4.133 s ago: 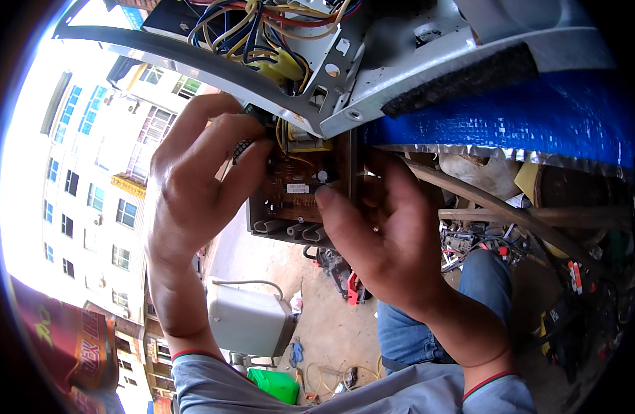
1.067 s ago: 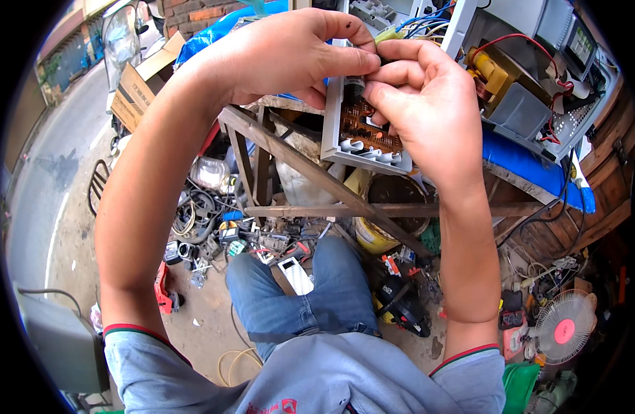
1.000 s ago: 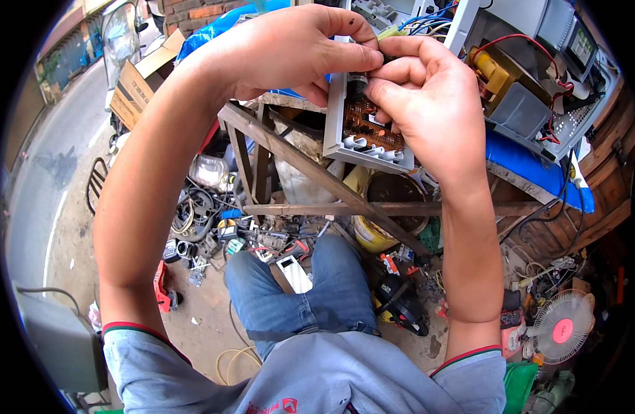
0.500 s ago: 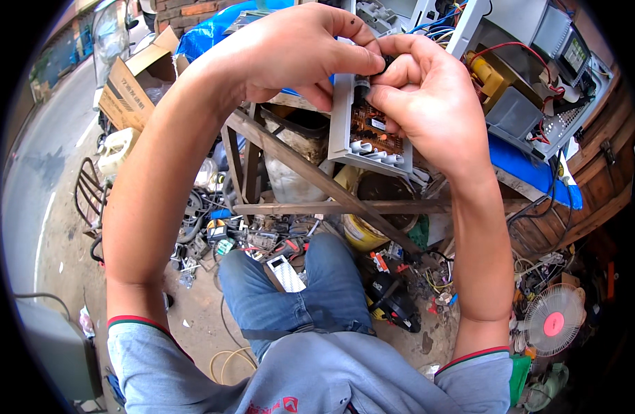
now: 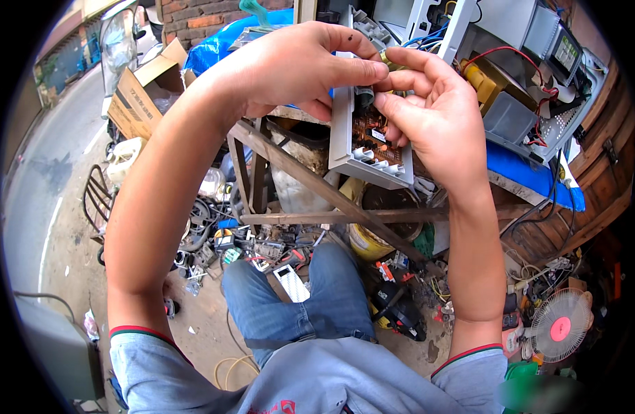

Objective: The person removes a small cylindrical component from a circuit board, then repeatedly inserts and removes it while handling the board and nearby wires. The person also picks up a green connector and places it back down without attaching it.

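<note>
Left hand (image 5: 300,69) and right hand (image 5: 442,121), fingers (image 5: 362,70) bunched (grip indiscernible), over rectangular grey casing (image 5: 342,138) containing brown, component-studded circuit board (image 5: 371,127).

Up and left of the left hand (image 5: 307,65), a brick wall (image 5: 207,19) stands behind crumpled blue tarpaulin (image 5: 210,50). Farther left, well apart from that hand, an open cardboard box (image 5: 132,107) sits tilted above a whitish plastic jug (image 5: 126,160); a paved road (image 5: 31,200) runs beyond them. Below the left hand, a diagonal wooden brace (image 5: 310,178) crosses in front of a yellow bucket (image 5: 367,240). Lower still, a white perforated panel (image 5: 292,284) lies near scattered machine parts (image 5: 269,250). Well below the right hand (image 5: 435,110) rests a black-and-yellow power tool (image 5: 406,316); to the lower right, a round fan (image 5: 559,328) with a pink hub.
</note>
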`<state>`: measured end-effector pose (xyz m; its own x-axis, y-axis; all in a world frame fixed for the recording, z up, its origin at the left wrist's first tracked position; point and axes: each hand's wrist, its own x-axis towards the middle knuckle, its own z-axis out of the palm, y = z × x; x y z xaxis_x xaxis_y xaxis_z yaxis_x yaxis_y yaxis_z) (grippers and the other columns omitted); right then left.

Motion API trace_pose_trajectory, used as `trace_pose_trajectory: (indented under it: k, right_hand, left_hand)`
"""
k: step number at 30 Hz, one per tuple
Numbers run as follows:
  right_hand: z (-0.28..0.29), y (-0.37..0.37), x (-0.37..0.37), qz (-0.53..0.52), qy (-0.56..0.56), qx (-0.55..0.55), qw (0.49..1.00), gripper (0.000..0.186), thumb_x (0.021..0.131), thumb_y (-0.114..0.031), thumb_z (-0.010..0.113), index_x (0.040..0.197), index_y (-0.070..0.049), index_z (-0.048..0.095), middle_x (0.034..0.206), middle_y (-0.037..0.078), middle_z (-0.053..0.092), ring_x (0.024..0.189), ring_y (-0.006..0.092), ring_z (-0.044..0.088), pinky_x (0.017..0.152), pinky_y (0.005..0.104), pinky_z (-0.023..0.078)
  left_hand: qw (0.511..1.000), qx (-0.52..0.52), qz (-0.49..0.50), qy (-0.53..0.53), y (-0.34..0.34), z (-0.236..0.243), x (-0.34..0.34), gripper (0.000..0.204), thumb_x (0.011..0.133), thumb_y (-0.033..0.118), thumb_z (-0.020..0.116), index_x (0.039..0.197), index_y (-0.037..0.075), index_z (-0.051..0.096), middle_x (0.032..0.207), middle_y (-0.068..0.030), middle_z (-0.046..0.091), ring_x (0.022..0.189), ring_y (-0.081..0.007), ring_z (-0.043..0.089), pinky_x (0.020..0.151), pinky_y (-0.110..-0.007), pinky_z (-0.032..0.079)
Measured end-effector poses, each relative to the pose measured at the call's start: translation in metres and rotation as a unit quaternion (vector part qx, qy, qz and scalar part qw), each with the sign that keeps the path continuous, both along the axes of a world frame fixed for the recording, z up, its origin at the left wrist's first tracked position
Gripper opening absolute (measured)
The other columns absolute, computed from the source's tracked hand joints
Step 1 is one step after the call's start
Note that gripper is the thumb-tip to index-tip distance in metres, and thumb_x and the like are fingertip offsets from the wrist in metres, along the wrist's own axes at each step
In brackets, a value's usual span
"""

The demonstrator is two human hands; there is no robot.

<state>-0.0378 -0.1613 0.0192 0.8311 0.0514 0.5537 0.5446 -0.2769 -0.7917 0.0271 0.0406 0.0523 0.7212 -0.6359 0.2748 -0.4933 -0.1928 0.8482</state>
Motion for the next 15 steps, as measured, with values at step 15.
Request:
trace_pose_trajectory:
  k: [15]
  right_hand:
    - [0.0014, 0.002, -0.0076, 0.024, -0.019, -0.127, 0.991, 0.084, 0.082, 0.017, 0.073, 0.158, 0.005, 0.039, 0.139, 0.017, 0.064, 0.076, 0.0045, 0.063, 0.065, 0.0202, 0.053]
  left_hand:
    - [0.999, 0.001, 0.014, -0.045, -0.0066, -0.0093, 0.0037, 0.05, 0.1, 0.037, 0.078, 0.137, 0.007, 0.064, 0.084, -0.0028, 0.071, 0.076, -0.0104, 0.072, 0.064, -0.027, 0.06]
